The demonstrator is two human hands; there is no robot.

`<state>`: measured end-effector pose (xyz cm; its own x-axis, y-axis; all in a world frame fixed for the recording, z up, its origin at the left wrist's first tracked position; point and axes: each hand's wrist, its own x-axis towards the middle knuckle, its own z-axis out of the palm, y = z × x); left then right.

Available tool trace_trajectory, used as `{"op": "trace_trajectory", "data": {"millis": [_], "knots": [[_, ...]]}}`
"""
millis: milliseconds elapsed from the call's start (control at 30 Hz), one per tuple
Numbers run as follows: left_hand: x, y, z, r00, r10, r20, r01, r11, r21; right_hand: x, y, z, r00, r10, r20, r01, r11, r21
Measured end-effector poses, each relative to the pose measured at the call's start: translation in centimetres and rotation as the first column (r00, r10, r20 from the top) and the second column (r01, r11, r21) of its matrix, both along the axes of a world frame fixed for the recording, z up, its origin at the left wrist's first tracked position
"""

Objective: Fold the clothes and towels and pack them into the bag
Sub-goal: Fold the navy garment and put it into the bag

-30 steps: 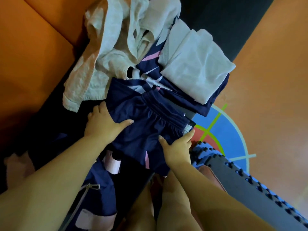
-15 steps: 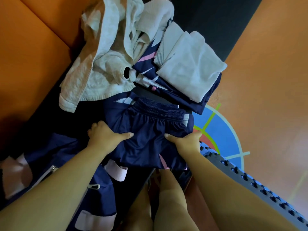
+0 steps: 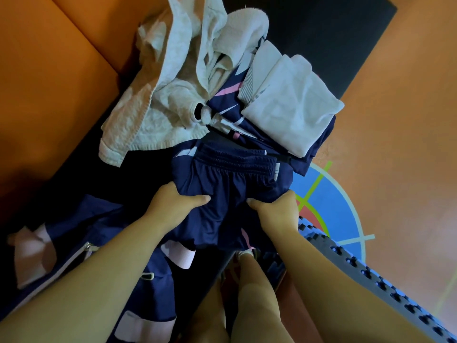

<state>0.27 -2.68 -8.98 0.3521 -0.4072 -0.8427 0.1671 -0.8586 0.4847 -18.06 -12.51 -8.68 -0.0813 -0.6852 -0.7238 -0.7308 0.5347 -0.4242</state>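
Navy shorts (image 3: 230, 184) with an elastic waistband lie bunched in the middle of the dark bench. My left hand (image 3: 173, 204) grips their left side and my right hand (image 3: 277, 210) grips their right side, thumbs on top. Beyond them sits a folded white garment (image 3: 289, 105) on a folded navy garment (image 3: 309, 149) with pink and white stripes. A crumpled white towel (image 3: 173, 78) lies at the back left. A navy bag (image 3: 103, 243) with pink patches and a white zipper lies at the lower left, under my left forearm.
Orange padded cushions (image 3: 54, 70) rise on the left. The dark bench surface (image 3: 321, 28) runs to the back. On the right are an orange floor (image 3: 400, 144) with a blue circular marking (image 3: 331, 201) and a blue-grey foam mat (image 3: 371, 276). My legs show at the bottom.
Both hands have drawn the navy shorts toward me, away from the folded stack, and closed on the fabric, bunching it. The view shifted slightly.
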Motion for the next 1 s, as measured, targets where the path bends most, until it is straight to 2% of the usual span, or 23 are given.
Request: {"op": "trace_trajectory", "data": {"millis": [133,267,333,433,533,567,600,633,667,700,733,767,800,933,1000], "knots": [[-0.3,0.1,2.7,0.988,0.067,-0.142,-0.073,0.997,-0.035,0.6,0.7,2.0,0.962,0.12,0.247,-0.127,0.992,0.014],[-1.2,-0.8,5.2,0.951,0.001,-0.308,-0.015,0.999,-0.041,2.6,1.4,3.9,0.879,0.368,0.302,-0.402,0.914,0.057],[-1.7,-1.2,5.4,0.941,-0.031,-0.337,0.023,0.999,-0.029,3.6,1.5,4.6,0.823,0.515,0.24,-0.54,0.84,0.05],[-2.2,-1.6,6.0,0.906,-0.038,-0.421,0.038,0.999,-0.007,4.9,1.0,4.7,0.708,0.706,0.023,-0.706,0.708,0.005],[-2.1,-1.4,6.7,0.898,-0.113,-0.425,0.102,0.994,-0.048,5.1,0.4,3.7,0.597,0.788,-0.15,-0.8,0.599,-0.036],[-2.0,-1.0,6.6,0.913,-0.21,-0.35,0.186,0.977,-0.101,5.0,0.2,3.3,0.562,0.803,-0.201,-0.825,0.563,-0.055],[-1.8,-0.6,6.5,0.914,-0.346,-0.213,0.32,0.936,-0.148,4.8,0.1,2.9,0.527,0.814,-0.245,-0.847,0.526,-0.074],[-1.6,0.0,6.1,0.859,-0.512,0.012,0.508,0.848,-0.151,4.5,0.0,2.6,0.501,0.823,-0.269,-0.863,0.496,-0.092],[-1.4,0.4,5.7,0.705,-0.645,0.294,0.693,0.715,-0.091,4.3,-0.2,2.4,0.486,0.83,-0.273,-0.873,0.475,-0.109],[-1.4,0.7,5.3,0.479,-0.682,0.553,0.816,0.578,0.006,4.1,-0.4,2.3,0.475,0.839,-0.265,-0.879,0.461,-0.119],[-1.5,1.0,5.0,0.274,-0.657,0.703,0.874,0.475,0.104,3.8,-0.7,2.2,0.462,0.85,-0.252,-0.887,0.443,-0.131],[-1.7,1.2,4.9,0.156,-0.64,0.753,0.882,0.434,0.186,3.7,-0.9,2.2,0.441,0.865,-0.241,-0.897,0.416,-0.148],[-2.0,1.4,4.5,0.102,-0.612,0.785,0.87,0.437,0.228,3.5,-1.1,2.2,0.41,0.882,-0.233,-0.91,0.378,-0.17],[-2.8,1.7,3.1,0.078,-0.56,0.825,0.808,0.52,0.277,3.1,-1.1,2.0,0.179,0.962,-0.208,-0.954,0.118,-0.276],[-2.8,1.4,2.9,0.121,-0.56,0.82,0.783,0.561,0.268,2.9,-1.3,1.7,0.091,0.975,-0.2,-0.95,0.025,-0.312]]}}
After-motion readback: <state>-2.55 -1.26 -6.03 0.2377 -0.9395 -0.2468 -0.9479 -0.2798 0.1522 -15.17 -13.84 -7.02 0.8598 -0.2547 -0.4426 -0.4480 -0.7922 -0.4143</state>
